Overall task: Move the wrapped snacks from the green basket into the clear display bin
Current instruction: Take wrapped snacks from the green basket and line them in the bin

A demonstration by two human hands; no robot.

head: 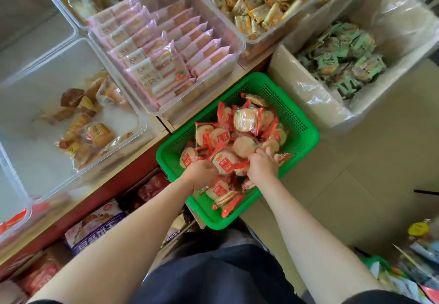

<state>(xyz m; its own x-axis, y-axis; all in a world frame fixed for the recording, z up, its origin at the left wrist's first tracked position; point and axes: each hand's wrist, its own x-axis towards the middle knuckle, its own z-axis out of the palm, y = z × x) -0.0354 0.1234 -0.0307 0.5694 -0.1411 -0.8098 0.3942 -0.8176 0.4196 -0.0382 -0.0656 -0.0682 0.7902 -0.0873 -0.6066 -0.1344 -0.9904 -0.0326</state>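
A green plastic basket (301,123) stands on the floor against the display stand, holding several round snacks in red and clear wrappers (245,119). Both my hands are down inside its near half. My left hand (204,173) is curled around wrapped snacks at the near left of the pile. My right hand (263,163) presses into the pile with fingers closed on wrappers. A large clear display bin (133,113) at the left holds a few brown and orange wrapped snacks. Another clear bin's corner (14,218) at the far left shows a red wrapper.
A clear bin of pink wrapped cakes (171,49) sits just behind the basket. A bin of yellow snacks (263,2) is at the back. A lined box of green packets (344,59) stands at the right. Boxes (95,225) fill the lower shelf. Tiled floor lies to the right.
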